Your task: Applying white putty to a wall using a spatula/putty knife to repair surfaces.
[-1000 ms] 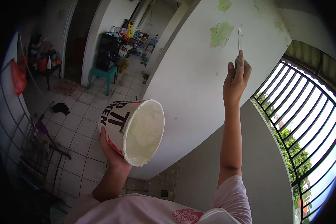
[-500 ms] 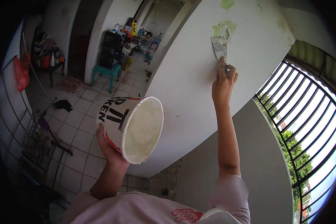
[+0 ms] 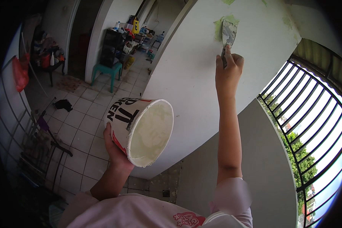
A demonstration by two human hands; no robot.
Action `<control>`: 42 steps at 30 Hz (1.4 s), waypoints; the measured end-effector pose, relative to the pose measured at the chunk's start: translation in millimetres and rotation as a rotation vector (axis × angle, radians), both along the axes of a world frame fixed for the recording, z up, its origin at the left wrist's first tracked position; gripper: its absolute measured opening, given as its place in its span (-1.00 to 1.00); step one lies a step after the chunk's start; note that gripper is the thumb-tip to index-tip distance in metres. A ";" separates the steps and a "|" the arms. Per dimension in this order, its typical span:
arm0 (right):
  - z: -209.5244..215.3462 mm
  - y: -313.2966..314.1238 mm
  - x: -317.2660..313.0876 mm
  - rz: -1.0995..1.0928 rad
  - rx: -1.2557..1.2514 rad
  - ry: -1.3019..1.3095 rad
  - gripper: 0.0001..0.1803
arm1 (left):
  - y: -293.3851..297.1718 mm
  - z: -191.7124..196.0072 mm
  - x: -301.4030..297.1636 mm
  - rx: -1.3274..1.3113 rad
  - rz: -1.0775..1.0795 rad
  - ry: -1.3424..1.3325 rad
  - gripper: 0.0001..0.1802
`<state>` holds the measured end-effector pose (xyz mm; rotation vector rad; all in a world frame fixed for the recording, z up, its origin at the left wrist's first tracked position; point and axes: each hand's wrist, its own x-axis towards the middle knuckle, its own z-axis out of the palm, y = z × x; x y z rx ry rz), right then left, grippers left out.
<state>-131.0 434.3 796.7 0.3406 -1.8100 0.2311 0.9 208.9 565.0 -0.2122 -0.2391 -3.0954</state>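
Note:
My left hand [image 3: 117, 150] is wrapped round the lower side of a white paper bucket [image 3: 119, 117] with black and red print. The bucket is tilted, its mouth facing right, and pale putty coats its inside. High on the white wall [image 3: 190, 72], my right hand [image 3: 230, 66] grips a putty knife [image 3: 228, 33], index finger stretched along it. The blade, smeared with whitish putty, lies against or very close to a light green patch [image 3: 218, 28] on the wall.
A black barred railing [image 3: 304, 133] runs along the right, with greenery beyond. On the tiled floor [image 3: 78, 142] at left stands a green stool [image 3: 107, 72] beside a black cabinet [image 3: 111, 47]. A red bag [image 3: 21, 74] hangs at far left. Cluttered goods fill the back room.
My right hand has moved the putty knife upward, its blade now over the green patch. The bucket in my left hand has shifted slightly right.

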 end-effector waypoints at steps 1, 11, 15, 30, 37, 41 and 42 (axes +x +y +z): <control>-11.4 -1.0 0.3 0.007 -0.008 -0.003 -0.49 | 1.3 -2.7 -0.5 0.003 -0.015 0.016 -0.31; -53.7 -4.6 9.1 0.107 -0.084 0.152 -0.52 | -9.3 -9.0 -5.5 0.010 0.027 0.017 -0.30; -0.4 -16.8 -1.3 0.163 -0.133 0.222 -0.56 | -6.5 -1.8 -2.7 0.000 0.051 0.045 -0.30; -72.1 -25.3 15.9 -0.035 -0.135 -0.045 -0.52 | -12.8 -4.4 -0.6 -0.011 0.058 0.065 -0.29; -1.6 -27.1 18.4 0.176 -0.193 0.282 -0.58 | -16.4 -9.6 -1.8 -0.016 0.086 0.049 -0.30; 35.7 -31.3 -17.3 0.022 -0.055 0.289 -0.55 | -12.7 -3.0 1.8 -0.043 0.060 0.056 -0.29; 32.4 -39.2 -23.6 -0.012 -0.012 0.286 -0.54 | -12.7 -1.7 3.2 -0.034 0.042 0.027 -0.29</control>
